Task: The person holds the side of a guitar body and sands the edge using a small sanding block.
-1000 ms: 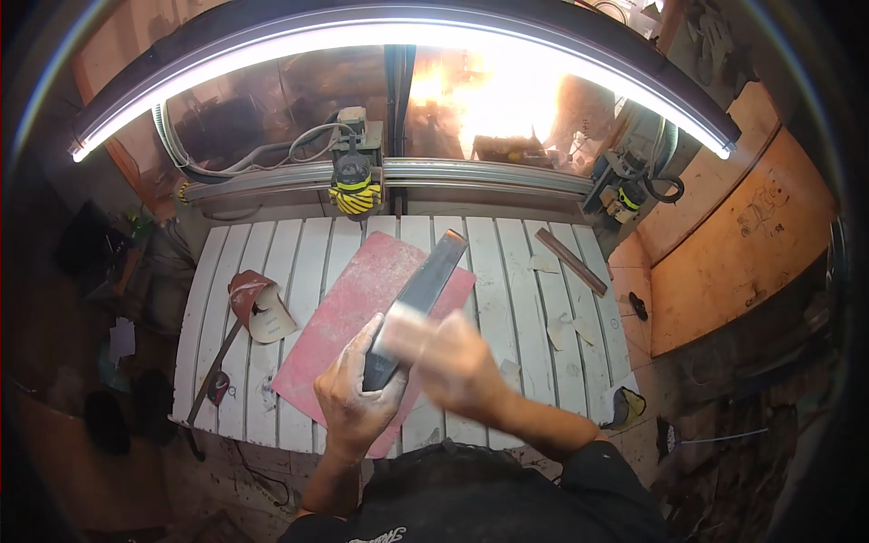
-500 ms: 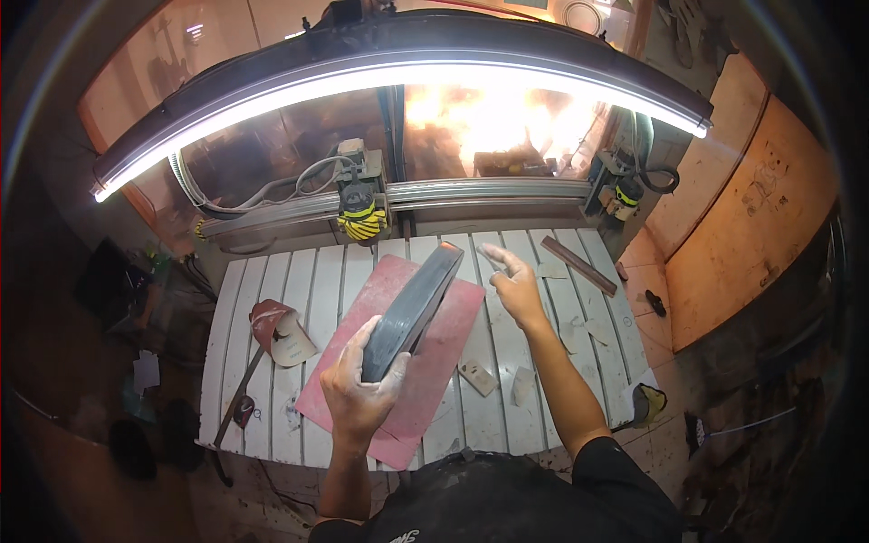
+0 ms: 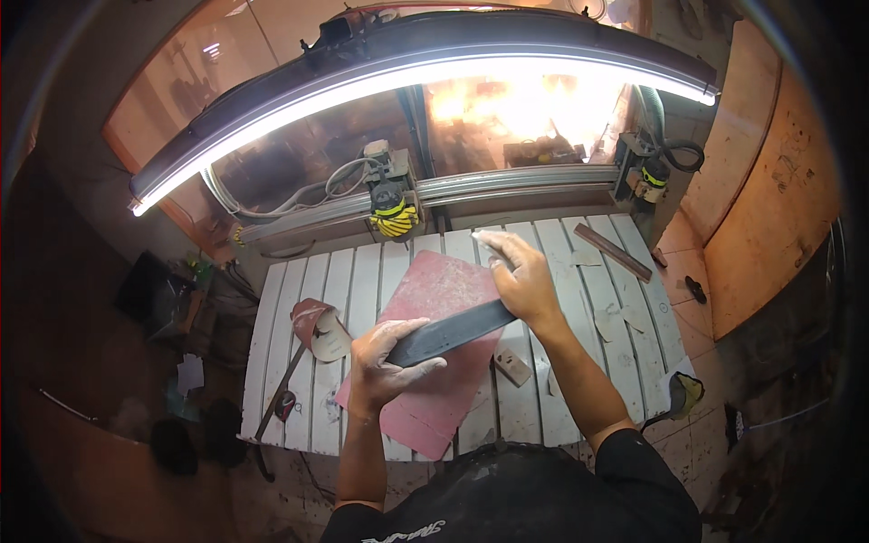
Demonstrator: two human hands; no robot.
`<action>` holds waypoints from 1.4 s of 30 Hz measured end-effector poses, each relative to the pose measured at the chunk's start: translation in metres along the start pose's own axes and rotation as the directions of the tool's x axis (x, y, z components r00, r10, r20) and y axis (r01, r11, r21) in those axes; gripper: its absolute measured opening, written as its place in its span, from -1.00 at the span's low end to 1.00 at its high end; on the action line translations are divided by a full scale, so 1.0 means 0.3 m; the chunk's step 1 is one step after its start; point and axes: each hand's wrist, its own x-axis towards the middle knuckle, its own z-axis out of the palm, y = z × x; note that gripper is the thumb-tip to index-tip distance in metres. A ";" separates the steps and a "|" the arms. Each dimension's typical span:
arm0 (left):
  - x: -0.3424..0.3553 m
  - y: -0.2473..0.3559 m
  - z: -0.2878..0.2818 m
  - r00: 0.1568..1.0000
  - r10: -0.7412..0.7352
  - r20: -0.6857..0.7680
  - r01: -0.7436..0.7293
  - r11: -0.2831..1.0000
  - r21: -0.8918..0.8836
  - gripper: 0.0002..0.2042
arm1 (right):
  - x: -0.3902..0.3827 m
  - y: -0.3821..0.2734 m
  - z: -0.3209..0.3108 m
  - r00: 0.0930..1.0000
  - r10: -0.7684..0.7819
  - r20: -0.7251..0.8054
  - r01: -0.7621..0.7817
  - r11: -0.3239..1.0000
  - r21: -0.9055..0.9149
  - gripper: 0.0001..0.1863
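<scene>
A long, dark grey bar-like piece is gripped at its near left end by my left hand, the thumb on one side and fingers on the other. It slants up to the right over a dusty pink sheet. At the bar's far right end is my right hand, its whitened fingers partly stretched and the thumb apart from them. My right wrist hides that end of the bar, so I cannot tell whether they touch. Beside the pink sheet, a curled piece of reddish-brown sandpaper lies on the white slatted table.
A small flat block rests right of the pink sheet, and a brown strip lies at the far right with paper scraps nearby. A tape measure sits at the left. Behind are a rail with power tools and a bright tube lamp.
The bar has swung from pointing away to pointing rightward and now shows a broad face. My right hand has come close to its far end. The whole view has shifted slightly.
</scene>
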 end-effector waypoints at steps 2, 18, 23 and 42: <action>-0.013 -0.001 0.001 1.000 -0.001 -0.026 0.002 1.000 0.025 -0.40 | 0.007 0.004 0.018 0.998 -0.008 -0.063 0.007 1.000 -0.011 -0.57; 0.030 0.112 0.198 0.991 -0.105 -0.080 0.132 0.714 0.687 -0.35 | 0.069 -0.073 0.199 0.997 0.078 -0.016 -0.079 0.992 -0.100 -0.61; 0.031 0.081 0.180 0.978 -0.140 -0.157 0.209 0.705 0.677 -0.22 | 0.110 -0.063 0.221 0.996 0.088 0.024 -0.084 0.988 -0.131 -0.62; -0.093 -0.074 0.069 0.790 -0.134 -0.598 0.417 0.832 0.365 -0.07 | 0.170 -0.028 0.239 0.987 0.146 0.060 -0.134 0.978 -0.162 -0.60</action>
